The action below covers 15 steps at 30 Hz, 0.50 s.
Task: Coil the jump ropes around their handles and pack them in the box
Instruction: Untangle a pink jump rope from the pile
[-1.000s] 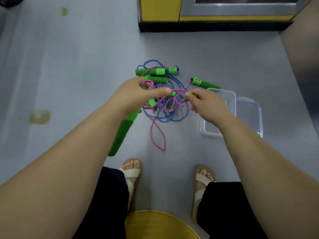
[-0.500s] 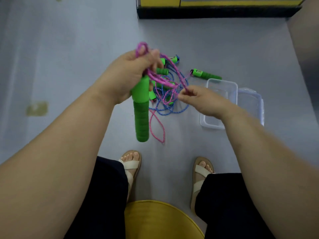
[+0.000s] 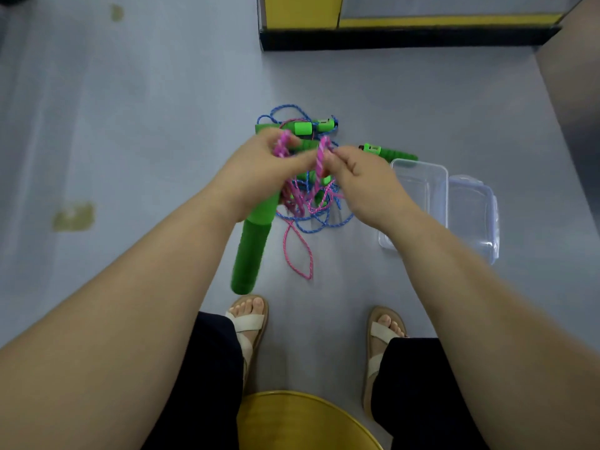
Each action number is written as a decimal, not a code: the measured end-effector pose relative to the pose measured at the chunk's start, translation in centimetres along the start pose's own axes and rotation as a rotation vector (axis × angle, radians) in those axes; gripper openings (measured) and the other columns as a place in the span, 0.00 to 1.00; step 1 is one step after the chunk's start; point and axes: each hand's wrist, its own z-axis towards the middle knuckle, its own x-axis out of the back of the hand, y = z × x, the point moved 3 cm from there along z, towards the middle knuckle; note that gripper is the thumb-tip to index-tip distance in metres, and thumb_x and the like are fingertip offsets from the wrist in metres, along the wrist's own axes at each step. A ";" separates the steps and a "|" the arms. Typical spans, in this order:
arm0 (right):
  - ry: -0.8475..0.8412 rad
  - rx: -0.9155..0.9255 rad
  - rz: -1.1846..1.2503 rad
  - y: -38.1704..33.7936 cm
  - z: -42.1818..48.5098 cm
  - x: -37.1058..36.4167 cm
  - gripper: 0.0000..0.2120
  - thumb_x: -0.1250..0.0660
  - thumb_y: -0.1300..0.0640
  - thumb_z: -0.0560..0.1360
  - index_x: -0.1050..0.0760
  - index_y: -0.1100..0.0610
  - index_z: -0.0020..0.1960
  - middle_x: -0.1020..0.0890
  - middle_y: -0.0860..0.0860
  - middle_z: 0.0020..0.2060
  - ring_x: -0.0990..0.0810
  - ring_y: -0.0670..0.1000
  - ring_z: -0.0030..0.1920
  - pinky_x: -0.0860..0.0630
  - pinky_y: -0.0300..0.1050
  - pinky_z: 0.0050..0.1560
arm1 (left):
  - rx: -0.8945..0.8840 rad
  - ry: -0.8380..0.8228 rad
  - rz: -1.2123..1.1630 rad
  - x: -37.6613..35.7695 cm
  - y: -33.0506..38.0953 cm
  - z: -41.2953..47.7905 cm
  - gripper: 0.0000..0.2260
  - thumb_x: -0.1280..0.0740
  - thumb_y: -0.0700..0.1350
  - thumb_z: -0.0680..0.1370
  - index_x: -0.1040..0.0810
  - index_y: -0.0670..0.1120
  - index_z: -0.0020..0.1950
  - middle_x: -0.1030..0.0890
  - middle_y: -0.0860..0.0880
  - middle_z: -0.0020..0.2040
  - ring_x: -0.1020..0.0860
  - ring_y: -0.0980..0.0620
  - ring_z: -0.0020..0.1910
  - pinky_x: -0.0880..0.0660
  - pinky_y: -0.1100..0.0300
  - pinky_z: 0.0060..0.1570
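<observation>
Head view, looking down at a grey floor.

Left hand: clenched round the upper end of a green ribbed foam jump-rope handle. The handle hangs down and slightly leftward, with its free end above the left sandalled foot. The fingertips also hold a small bunch of pink braided jump rope.

Right hand: thumb and forefinger pinch a strand of the same pink rope, just beside the left hand. The other fingers are curled.

From the two hands the pink rope drops into a tangle on the floor, mixed with a blue braided jump rope. One long pink loop trails toward the feet.

Other green handles: two lie at the far side of the tangle. A third lies to the right, its far end at the rim of the box.

A clear rectangular plastic box stands open on the floor to the right of the tangle, partly behind the right forearm. Nothing shows inside it. Its clear lid lies touching its right side.

A yellow round seat edge shows at the bottom, and a yellow and black cabinet base at the top.
</observation>
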 end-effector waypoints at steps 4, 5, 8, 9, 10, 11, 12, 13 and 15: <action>-0.058 0.057 -0.085 -0.5 0.0 0.4 0.14 0.44 0.54 0.80 0.24 0.59 0.45 0.26 0.50 0.31 0.30 0.47 0.33 0.34 0.45 0.36 | 0.056 -0.080 -0.011 -1.0 0.8 -0.3 0.10 0.35 0.52 0.77 0.21 0.49 0.40 0.27 0.53 0.25 0.29 0.53 0.27 0.29 0.64 0.29; -0.059 0.046 -0.149 -0.2 0.1 0.7 0.15 0.45 0.51 0.80 0.24 0.58 0.44 0.26 0.49 0.31 0.32 0.46 0.31 0.36 0.44 0.35 | 0.091 -0.048 -0.062 -0.7 0.9 -0.2 0.11 0.38 0.51 0.79 0.20 0.48 0.42 0.28 0.52 0.25 0.30 0.51 0.27 0.30 0.62 0.29; -0.095 0.012 -0.295 1.0 0.3 1.2 0.17 0.45 0.50 0.80 0.23 0.60 0.46 0.24 0.52 0.33 0.31 0.49 0.32 0.36 0.46 0.36 | 0.120 -0.039 -0.188 -0.2 0.9 0.2 0.14 0.41 0.52 0.78 0.19 0.47 0.44 0.29 0.51 0.24 0.31 0.50 0.27 0.31 0.60 0.30; -0.108 0.010 -0.310 1.2 0.2 1.2 0.17 0.45 0.50 0.80 0.22 0.60 0.47 0.24 0.53 0.34 0.29 0.51 0.34 0.34 0.47 0.37 | 0.119 -0.061 -0.195 -0.3 0.9 0.2 0.15 0.39 0.55 0.77 0.19 0.48 0.42 0.29 0.51 0.24 0.31 0.51 0.27 0.30 0.60 0.31; -0.119 0.019 -0.311 1.3 0.2 1.1 0.17 0.44 0.50 0.80 0.22 0.60 0.48 0.22 0.54 0.35 0.27 0.52 0.36 0.32 0.48 0.38 | 0.106 -0.089 -0.151 -0.5 0.9 0.1 0.15 0.36 0.60 0.74 0.18 0.50 0.41 0.28 0.52 0.25 0.31 0.52 0.26 0.30 0.60 0.31; -0.128 0.031 -0.305 1.3 0.1 0.9 0.16 0.44 0.50 0.80 0.22 0.59 0.48 0.22 0.54 0.36 0.26 0.54 0.38 0.31 0.48 0.39 | 0.079 -0.117 -0.049 -0.7 0.9 0.0 0.14 0.33 0.61 0.71 0.18 0.51 0.40 0.27 0.53 0.26 0.30 0.54 0.26 0.30 0.60 0.32; -0.139 0.042 -0.306 1.2 0.1 0.7 0.16 0.44 0.51 0.80 0.22 0.59 0.46 0.22 0.53 0.35 0.26 0.54 0.38 0.32 0.48 0.37 | 0.049 -0.135 0.095 -1.0 0.7 0.0 0.13 0.30 0.60 0.68 0.17 0.51 0.41 0.25 0.53 0.28 0.29 0.56 0.27 0.30 0.60 0.33; -0.157 0.053 -0.312 1.0 0.1 0.6 0.15 0.43 0.51 0.80 0.23 0.59 0.45 0.25 0.52 0.32 0.28 0.53 0.36 0.34 0.47 0.35 | 0.020 -0.127 0.231 -1.1 0.5 0.0 0.14 0.28 0.58 0.68 0.17 0.49 0.44 0.23 0.52 0.31 0.28 0.56 0.29 0.29 0.59 0.35; -0.191 0.049 -0.290 0.9 0.0 0.6 0.15 0.42 0.50 0.79 0.24 0.57 0.43 0.28 0.49 0.29 0.32 0.49 0.32 0.37 0.45 0.32 | -0.012 -0.037 0.347 -0.9 0.3 0.3 0.13 0.29 0.52 0.72 0.19 0.42 0.46 0.24 0.46 0.34 0.28 0.53 0.31 0.28 0.57 0.37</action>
